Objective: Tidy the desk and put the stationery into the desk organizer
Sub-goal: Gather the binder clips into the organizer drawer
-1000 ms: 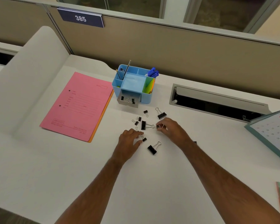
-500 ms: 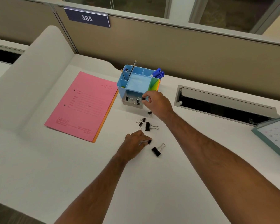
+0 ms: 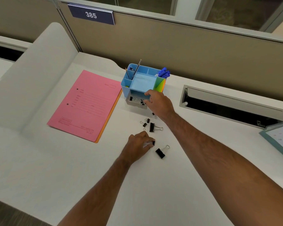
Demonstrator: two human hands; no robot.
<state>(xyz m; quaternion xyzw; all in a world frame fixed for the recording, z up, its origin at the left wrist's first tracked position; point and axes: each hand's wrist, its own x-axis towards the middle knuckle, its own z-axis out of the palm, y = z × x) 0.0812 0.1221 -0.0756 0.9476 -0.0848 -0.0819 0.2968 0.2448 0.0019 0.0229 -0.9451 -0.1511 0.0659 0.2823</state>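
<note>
1. The white desk top [image 3: 153, 185] fills most of the view, with a beige partition wall [image 3: 170, 46] behind it at 12 o'clock.
2. A pink paper folder [image 3: 87, 105] lies flat at 10 o'clock from the centre of the desk, with an orange edge showing under its right side.
3. A grey cable slot with open lid [image 3: 232, 105] is at 2 o'clock, and a teal-framed desk calendar [image 3: 279, 141] is at 3 o'clock, cut by the picture edge.
4. The light blue plastic desk organizer [image 3: 142, 82] stands at 12 o'clock from the hands, just beside the folder. Blue pens [image 3: 164, 72] stand in its back right compartment, a pencil and a thin metal rod in its back left one, coloured sheets in the right one.
5. Its small grey drawer [image 3: 136, 101] is pulled out at the front and has black binder clips inside.
6. The right hand [image 3: 160, 103] is at the right side of this drawer, fingers loosely bent. I cannot tell if it holds something.
7. The left hand [image 3: 137, 145] rests on the desk at 6 o'clock from the organizer, and its fingers pinch a small black binder clip [image 3: 152, 142].
8. A large black binder clip [image 3: 161, 152] lies just beside the left hand at 4 o'clock.
9. Another large black clip with silver handles [image 3: 153, 127] and some small clips [image 3: 145, 122] lie between the two hands.
</note>
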